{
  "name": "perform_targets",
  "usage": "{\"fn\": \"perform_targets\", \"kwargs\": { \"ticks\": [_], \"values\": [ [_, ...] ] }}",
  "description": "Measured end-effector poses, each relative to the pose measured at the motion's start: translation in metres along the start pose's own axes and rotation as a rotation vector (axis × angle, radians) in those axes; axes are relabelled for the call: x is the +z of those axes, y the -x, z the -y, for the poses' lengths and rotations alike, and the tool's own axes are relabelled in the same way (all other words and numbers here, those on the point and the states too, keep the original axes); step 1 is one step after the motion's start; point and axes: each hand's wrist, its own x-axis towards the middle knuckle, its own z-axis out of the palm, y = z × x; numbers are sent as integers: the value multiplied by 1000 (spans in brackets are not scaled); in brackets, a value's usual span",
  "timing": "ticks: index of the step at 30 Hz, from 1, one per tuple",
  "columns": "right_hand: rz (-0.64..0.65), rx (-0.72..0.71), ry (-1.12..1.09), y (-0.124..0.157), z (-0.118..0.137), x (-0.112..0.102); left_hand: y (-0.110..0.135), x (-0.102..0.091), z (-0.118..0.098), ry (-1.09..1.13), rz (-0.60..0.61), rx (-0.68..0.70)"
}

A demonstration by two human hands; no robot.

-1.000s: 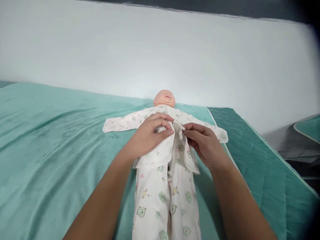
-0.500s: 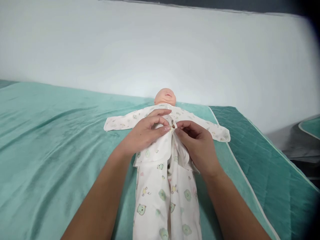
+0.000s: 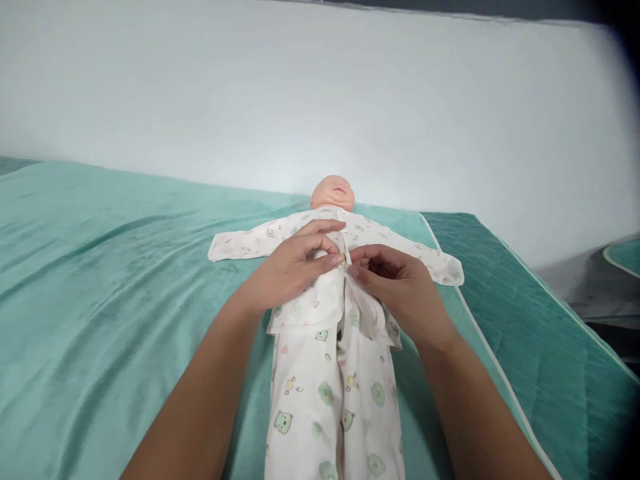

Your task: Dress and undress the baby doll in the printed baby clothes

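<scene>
Teal bed cover point(image 3: 100, 280) under a baby doll point(image 3: 333, 192), white wall point(image 3: 300, 100) beyond its head. On the doll's chest, left hand point(image 3: 293, 270) and right hand point(image 3: 400, 290) each pinched a front edge of the printed top point(image 3: 305, 310). Reckon the edges could slip or meet crooked; loose flap point(image 3: 373, 320) at doll's waist bunched up.

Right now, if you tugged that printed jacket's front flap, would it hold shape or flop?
Probably floppy: the jacket front folds and sags below the right hand. Likely light: fingertips hold its edges together. It may bunch rather than slide, as it wrinkles under the left hand.
</scene>
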Motion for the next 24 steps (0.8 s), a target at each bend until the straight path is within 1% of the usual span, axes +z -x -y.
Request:
{"fn": "perform_targets", "kwargs": {
  "ticks": [7,13,20,24],
  "values": [
    [11,-1,1,0,2,3,-2,3,0,-20,-32,-11],
    [9,-12,70,1,2,8,-1,3,-2,-39,-13,-23],
    [-39,-125,246,2,-2,15,-2,2,1,-42,13,-10],
    [-60,-172,340,5,-1,19,-2,3,1,-17,8,-14]
  ]
}}
